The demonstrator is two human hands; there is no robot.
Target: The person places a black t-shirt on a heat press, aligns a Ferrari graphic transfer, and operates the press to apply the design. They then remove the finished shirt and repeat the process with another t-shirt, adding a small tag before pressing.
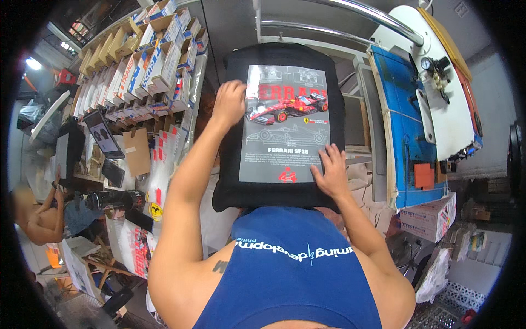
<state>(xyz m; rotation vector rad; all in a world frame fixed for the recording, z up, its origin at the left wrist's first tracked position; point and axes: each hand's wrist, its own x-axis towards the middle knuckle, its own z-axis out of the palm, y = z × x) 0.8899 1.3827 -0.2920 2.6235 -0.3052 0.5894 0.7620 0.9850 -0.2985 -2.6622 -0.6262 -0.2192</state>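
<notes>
A black cloth garment (278, 196) lies spread over a raised flat board in front of me. On it rests a glossy rectangular transfer sheet (285, 143), printed with a red racing car, line drawings and lettering on grey. My left hand (230, 102) is at the sheet's upper left edge, palm down, its fingers extended and slightly bent; the fingertips meet the sheet's border. Flat at the lower right edge lies my right hand (332, 171), fingers spread, partly on the sheet and partly on the black cloth. Neither hand grips anything that I can see.
To the right stands a white machine (455, 104) with a pressure gauge (426, 64) beside a blue padded panel (408, 120). A metal bar (378, 19) crosses above. Cardboard bins (137, 68) fill the left rack; a white box (430, 216) sits lower right. Another person (41, 219) works far left.
</notes>
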